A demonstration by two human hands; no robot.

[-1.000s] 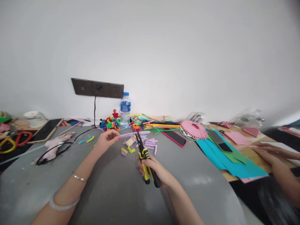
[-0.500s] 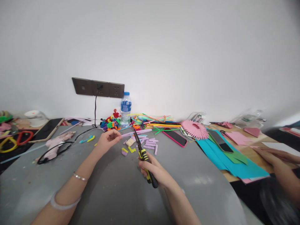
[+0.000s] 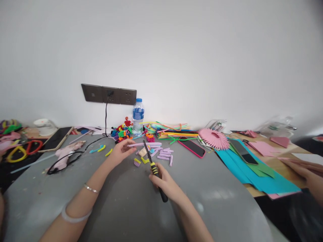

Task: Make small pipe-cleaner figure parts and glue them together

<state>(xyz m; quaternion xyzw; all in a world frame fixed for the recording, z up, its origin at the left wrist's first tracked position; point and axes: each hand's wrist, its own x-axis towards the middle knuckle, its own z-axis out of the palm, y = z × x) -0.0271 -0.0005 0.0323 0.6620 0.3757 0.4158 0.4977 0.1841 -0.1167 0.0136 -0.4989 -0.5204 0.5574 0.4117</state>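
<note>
My left hand (image 3: 121, 155) pinches light purple pipe cleaners (image 3: 147, 144), which stick out to the right over the table. My right hand (image 3: 163, 181) is wrapped round long-nose pliers (image 3: 154, 168) with black and yellow handles. The dark jaws point up and away, close to the purple strands; whether they touch them I cannot tell. Beyond my right hand lie several short folded purple pieces (image 3: 165, 154). Between my hands are small yellow bent pieces (image 3: 145, 160) and a beige piece (image 3: 143, 151).
A water bottle (image 3: 138, 116) stands by the wall amid colourful pipe-cleaner figures (image 3: 123, 132) and a bundle of pipe cleaners (image 3: 174, 133). To the right are a pink-cased phone (image 3: 192, 148), a pink paper fan (image 3: 214, 138) and another person's hands (image 3: 300, 166). A glue gun (image 3: 63, 158) lies left.
The view has shifted slightly, so the scene sits further right. My right hand has turned the pliers, whose handles now appear nearly edge-on. My left hand still holds the purple pipe cleaners.
</note>
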